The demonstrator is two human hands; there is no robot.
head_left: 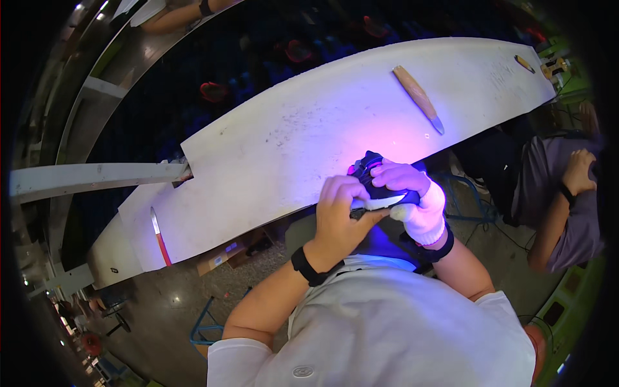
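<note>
A dark shoe with a white sole edge is held over the near edge of the white table, lit by violet light. My left hand, bare with a black wristband, grips the shoe from the left with its fingers curled over the top. My right hand wears a white fingerless glove and clasps the shoe from the right. Which part of the shoe my fingers press is hidden.
A wooden-handled brush or tool lies on the table's far right. A red-handled knife lies near its left end. Another person in grey sits at the right. Cardboard boxes sit on the floor under the table.
</note>
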